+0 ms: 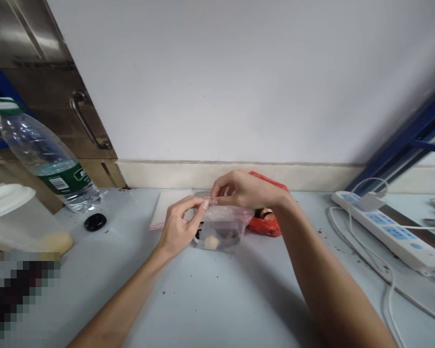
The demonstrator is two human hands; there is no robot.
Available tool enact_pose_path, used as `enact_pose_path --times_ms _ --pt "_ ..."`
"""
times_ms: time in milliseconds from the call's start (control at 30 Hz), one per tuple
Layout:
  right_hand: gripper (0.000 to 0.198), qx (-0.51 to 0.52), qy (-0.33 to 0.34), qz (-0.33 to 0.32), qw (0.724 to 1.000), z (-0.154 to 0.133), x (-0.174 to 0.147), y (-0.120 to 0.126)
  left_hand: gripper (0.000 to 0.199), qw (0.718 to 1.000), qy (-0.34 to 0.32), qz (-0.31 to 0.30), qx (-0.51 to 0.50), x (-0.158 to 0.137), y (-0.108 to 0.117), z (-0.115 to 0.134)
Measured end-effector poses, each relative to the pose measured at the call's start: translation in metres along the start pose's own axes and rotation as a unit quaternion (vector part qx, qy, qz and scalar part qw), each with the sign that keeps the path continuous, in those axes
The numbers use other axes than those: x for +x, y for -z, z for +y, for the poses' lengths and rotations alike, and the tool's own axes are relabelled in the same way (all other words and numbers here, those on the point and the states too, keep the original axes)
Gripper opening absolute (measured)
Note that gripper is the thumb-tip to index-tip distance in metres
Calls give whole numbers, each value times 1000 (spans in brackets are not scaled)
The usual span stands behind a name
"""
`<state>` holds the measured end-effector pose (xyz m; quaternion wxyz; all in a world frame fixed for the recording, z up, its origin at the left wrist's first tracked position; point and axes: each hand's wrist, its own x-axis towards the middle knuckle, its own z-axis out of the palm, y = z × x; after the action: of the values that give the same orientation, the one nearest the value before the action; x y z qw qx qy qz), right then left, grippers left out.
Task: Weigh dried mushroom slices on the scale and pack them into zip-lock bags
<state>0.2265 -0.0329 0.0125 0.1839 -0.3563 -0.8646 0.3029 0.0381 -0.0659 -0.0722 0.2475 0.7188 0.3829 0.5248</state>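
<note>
From where I stand, both hands work in toward the middle of the counter's [195, 319] far edge. The left hand [183, 224] pinches the clear plastic bag [227, 223] by its upper rim, thumb against fingertip; the right hand's [239, 189] grip looks pinched on that rim too, fingertips almost meeting the left's, so neither is clearly nearer. The bag drops from them toward the counter's near edge and spreads toward its right edge, its longer side roughly along the far edge. A pale round lump [212, 242] shows through the cloudy film; the dark shapes around it I can't make out. The right wrist partly covers a red bag [273, 226].
</note>
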Motion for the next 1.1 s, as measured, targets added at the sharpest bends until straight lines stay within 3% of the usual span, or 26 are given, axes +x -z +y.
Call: enact_pose_path --times_ms 200,367,533,700,967,1100 --pt "11 -17 40 -57 997 3 1 -4 30 999 -3 -24 23 0 1 2" --pt "13 -26 24 -68 997 0 3 -7 32 997 -33 -38 62 2 5 6" --pt "17 -26 13 -70 997 9 -6 5 29 993 -77 -23 87 8 12 5" --pt "20 -20 19 -74 997 26 -20 21 28 992 -78 -21 98 12 21 0" --pt "41 -83 -60 -49 994 40 -31 32 28 990 -87 -33 104 13 17 0" --pt "33 -108 -94 -12 990 27 -38 37 29 987 -118 -34 102 16 16 2"
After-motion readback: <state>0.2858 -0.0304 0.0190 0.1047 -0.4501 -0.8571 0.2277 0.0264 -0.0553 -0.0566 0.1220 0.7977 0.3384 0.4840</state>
